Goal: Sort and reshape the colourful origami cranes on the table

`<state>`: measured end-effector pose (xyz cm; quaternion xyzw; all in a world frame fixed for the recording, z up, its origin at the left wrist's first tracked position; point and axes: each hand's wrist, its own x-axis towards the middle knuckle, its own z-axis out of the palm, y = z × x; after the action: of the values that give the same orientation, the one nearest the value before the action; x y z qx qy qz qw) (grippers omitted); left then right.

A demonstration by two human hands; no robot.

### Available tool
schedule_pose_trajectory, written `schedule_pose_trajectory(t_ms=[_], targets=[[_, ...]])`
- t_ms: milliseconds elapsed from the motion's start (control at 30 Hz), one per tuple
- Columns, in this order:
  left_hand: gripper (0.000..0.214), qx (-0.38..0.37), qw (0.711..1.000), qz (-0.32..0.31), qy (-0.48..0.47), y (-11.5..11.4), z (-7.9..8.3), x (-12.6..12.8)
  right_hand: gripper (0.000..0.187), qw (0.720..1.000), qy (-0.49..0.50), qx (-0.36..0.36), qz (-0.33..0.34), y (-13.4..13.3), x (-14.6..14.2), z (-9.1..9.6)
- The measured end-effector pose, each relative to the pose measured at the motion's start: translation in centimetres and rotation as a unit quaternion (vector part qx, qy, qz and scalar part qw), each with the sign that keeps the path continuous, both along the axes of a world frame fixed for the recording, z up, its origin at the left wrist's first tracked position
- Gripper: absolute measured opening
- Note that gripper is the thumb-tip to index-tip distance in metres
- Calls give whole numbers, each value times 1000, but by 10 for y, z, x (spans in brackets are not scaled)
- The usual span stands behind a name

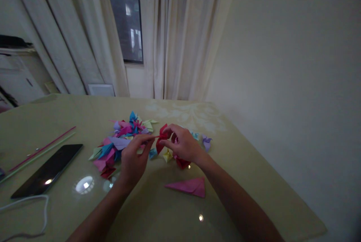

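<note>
My left hand (134,161) and my right hand (183,145) meet over the table, both pinching a red folded paper piece (161,139). The left fingertips grip its thin left end, while the right fingers curl round its body. Behind the left hand lies a heap of folded coloured paper shapes (121,140) in pink, blue, purple and green. A pink folded triangle (189,186) lies flat just in front of my right wrist. A small yellow folded piece (167,156) sits under my hands.
A dark phone (46,170) lies at the left, with a pink straw (42,148), a green straw (36,156) and a white cable (28,204) near it. A small purple paper piece (207,142) lies right of my hands. The table edge (270,166) runs close to the wall.
</note>
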<state>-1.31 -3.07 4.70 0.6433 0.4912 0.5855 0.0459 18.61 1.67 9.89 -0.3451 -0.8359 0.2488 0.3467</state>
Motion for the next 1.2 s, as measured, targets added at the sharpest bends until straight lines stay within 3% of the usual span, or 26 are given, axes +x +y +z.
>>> schedule_pose_trajectory(t_ms=[67, 233, 333, 467, 533, 667, 867, 1033, 1200], targets=[[17, 21, 1000, -19, 12, -3, 2, 5, 8, 1000, -2, 18, -2, 2, 0, 0], [25, -13, 999, -17, 25, 2, -6, 4, 5, 999, 10, 10, -43, 25, 20, 3], [31, -101, 981, 26, 164, 8, -19, -4, 6, 985, -13, 27, -170, 48, 57, 6], [26, -236, 911, 30, 337, 12, -37, -11, 11, 920, -166, 24, -355, 72, 119, 0], [23, -265, 896, 8, 356, 13, -42, -12, 12, 896, -219, -10, -385, 79, 140, -10], [23, -270, 904, 8, 331, 15, -41, -13, 16, 883, -250, -43, -394, 86, 152, -32], [26, -269, 912, 19, 308, 16, -38, -16, 15, 895, -281, -76, -337, 92, 142, -47], [38, -213, 943, 22, 256, 19, -40, -15, 14, 910, -285, -78, -292, 90, 142, -43], [30, -118, 971, -5, 208, 19, -39, -11, 27, 916, -253, -35, -308, 80, 127, -18]])
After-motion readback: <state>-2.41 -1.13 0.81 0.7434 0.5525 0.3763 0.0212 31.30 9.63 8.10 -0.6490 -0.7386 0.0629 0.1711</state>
